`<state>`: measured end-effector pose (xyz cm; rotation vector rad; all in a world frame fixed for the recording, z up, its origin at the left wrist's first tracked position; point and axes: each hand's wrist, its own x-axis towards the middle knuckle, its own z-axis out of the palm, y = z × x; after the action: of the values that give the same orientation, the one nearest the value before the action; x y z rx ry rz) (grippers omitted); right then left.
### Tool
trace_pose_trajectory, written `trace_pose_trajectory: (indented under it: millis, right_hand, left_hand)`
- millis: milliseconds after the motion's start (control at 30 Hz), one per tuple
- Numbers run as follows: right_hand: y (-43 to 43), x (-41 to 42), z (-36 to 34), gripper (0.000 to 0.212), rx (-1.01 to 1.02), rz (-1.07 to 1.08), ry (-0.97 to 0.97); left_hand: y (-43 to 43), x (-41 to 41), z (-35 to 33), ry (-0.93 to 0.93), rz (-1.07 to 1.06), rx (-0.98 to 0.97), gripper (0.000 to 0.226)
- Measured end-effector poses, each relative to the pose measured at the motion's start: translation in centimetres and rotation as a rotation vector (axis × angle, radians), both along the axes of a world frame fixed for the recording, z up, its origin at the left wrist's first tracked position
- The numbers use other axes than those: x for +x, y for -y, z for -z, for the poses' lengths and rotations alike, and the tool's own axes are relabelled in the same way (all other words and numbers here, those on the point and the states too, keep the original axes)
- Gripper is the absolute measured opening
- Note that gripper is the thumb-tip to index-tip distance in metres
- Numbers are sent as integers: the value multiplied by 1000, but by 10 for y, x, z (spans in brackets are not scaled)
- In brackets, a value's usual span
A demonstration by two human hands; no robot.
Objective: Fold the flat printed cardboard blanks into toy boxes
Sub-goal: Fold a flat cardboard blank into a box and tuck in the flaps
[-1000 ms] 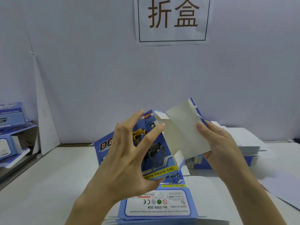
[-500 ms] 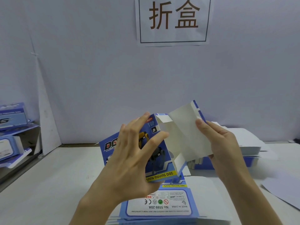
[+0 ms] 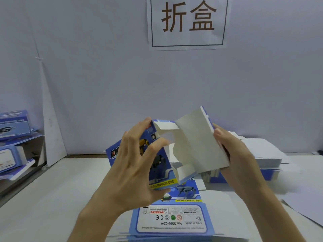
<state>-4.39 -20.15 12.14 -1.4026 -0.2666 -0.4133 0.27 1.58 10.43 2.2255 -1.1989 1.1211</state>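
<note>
The half-opened box (image 3: pixel 197 142) is held up in the air over the table, at the middle of the view, its blue printed front panel facing left and its plain white inside turned toward the camera. One white flap stands open along the top edge and another small flap shows at the bottom. The left hand (image 3: pixel 132 168), at the box's 9 o'clock, grips the printed panel: the fingers are spread and curled over the picture of the toy dog and the thumb hooks under the lower edge by the yellow band. The right hand (image 3: pixel 234 154), at 3 o'clock, grasps the far edge of the white panel, thumb on the inner face and fingers behind it. At 6 o'clock, below the box, a stack of flat blanks (image 3: pixel 174 219) lies on the table (image 3: pixel 52 198), printed side up with its label text upside down. A second stack (image 3: pixel 262 154) lies beyond the right hand at 3 o'clock, white side up. A loose sheet of paper (image 3: pixel 305 206) lies at 4 o'clock. Finished boxes (image 3: pixel 12 130) are piled at 9 o'clock by the left edge. At 12 o'clock a sign (image 3: pixel 187 21) with two large characters hangs on the pale wall (image 3: pixel 87 84).
</note>
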Motion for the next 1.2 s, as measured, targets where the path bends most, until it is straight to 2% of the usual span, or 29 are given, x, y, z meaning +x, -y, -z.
trace_pose_trajectory:
  millis: [67, 100, 267, 433, 567, 667, 733, 833, 933, 1000, 1100, 1200]
  right_hand:
    - [-7, -3, 1, 45, -64, -173, 55]
    - [-13, -5, 1, 46, -149, -188, 89]
    - [-44, -3, 8, 45, -371, 0, 244]
    - [-61, -1, 17, 42, -484, 193, 304]
    - [-59, -3, 16, 42, -504, 184, 289]
    - [-57, -6, 16, 44, -634, 236, 301]
    - [-55, -8, 15, 50, -713, 179, 275]
    - [-48, -9, 10, 61, -650, 89, 368]
    - [-47, -6, 9, 44, -359, 179, 474]
    - [-49, -4, 8, 31, -239, 231, 558]
    - [-50, -6, 4, 24, -182, 297, 657]
    - [-53, -11, 3, 27, -254, 335, 686]
  left_hand:
    - [-4, 3, 0, -13, 6, -18, 90]
    - [-4, 4, -1, -14, 10, -27, 88]
    - [0, 3, -1, 46, 78, -97, 69]
    - [5, 2, -1, 82, 85, -132, 73]
    - [8, -1, 0, 49, 90, -135, 68]
    - [10, -3, 0, 17, 95, -138, 75]
    - [8, -6, -3, 29, 80, -124, 74]
    - [7, -12, -10, 64, -26, -170, 84]
    - [10, -23, -18, 13, -96, -323, 99]
    - [9, -30, -21, -51, -43, -367, 106]
    - [7, -34, -23, -65, 13, -361, 106]
    - [14, -33, -21, -25, -105, -325, 109]
